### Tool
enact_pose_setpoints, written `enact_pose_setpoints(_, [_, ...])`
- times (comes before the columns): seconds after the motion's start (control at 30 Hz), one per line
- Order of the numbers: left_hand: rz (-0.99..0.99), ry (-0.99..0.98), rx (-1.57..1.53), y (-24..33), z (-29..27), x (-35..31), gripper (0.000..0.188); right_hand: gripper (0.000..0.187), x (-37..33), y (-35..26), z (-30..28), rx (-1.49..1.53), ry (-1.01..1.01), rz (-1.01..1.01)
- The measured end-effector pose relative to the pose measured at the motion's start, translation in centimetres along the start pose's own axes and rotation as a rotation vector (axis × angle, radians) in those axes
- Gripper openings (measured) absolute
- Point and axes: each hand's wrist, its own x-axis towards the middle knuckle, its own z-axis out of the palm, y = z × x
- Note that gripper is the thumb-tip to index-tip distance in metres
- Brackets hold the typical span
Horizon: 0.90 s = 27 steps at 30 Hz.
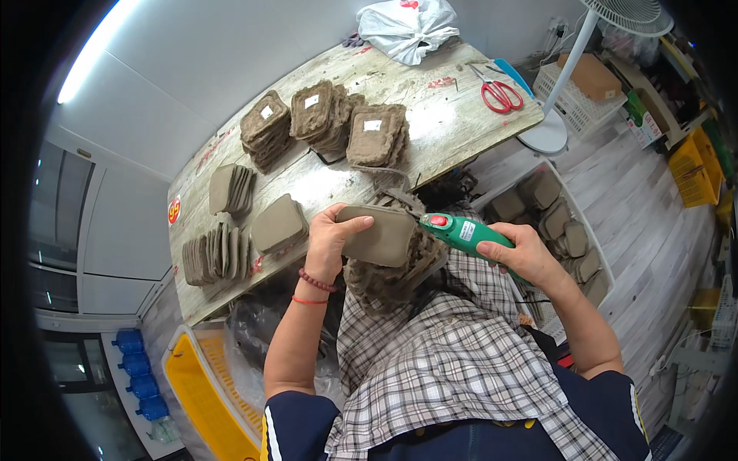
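A plaid apron (453,361) covers the person's lap, where a shaggy brown pile (384,288) rests. Over it, the left hand (330,238) is clamped on a smooth tan pad (386,240), thumb on top. The right hand (526,253) is wrapped around a green cutter (475,234), its tip at the pad's right edge; whether they touch, I cannot tell. To the right, a bin (582,218) holds more pads. On the bench (453,142), a row (215,255) and two stacks of smooth pads (278,224) lie at left, shaggy stacks (265,129) beyond. Farther off are red-handled scissors (501,97) and a white bag (407,32).
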Motion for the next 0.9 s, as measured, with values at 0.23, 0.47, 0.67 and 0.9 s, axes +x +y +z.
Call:
enact_pose_setpoints(0.23, [-0.034,-0.102,0.15,0.3,0.6,0.2,0.017,0.039,0.4,-0.7,0.4,-0.025,-0.013,-0.033])
enact_pose_setpoints(0.47, [-0.119,-0.25,0.296,1.3,2.1,0.1,0.023,0.041,1.2,-2.2,1.4,-0.01,-0.024,-0.076])
enact_pose_setpoints(0.67, [-0.105,-0.243,0.284,1.8,1.9,0.0,0.022,0.038,2.4,-3.5,2.3,0.063,-0.018,-0.119])
enact_pose_setpoints(0.9, [0.08,-0.068,0.045,3.1,-2.5,-0.3,0.018,0.04,0.6,-2.6,0.2,-0.032,0.063,-0.087])
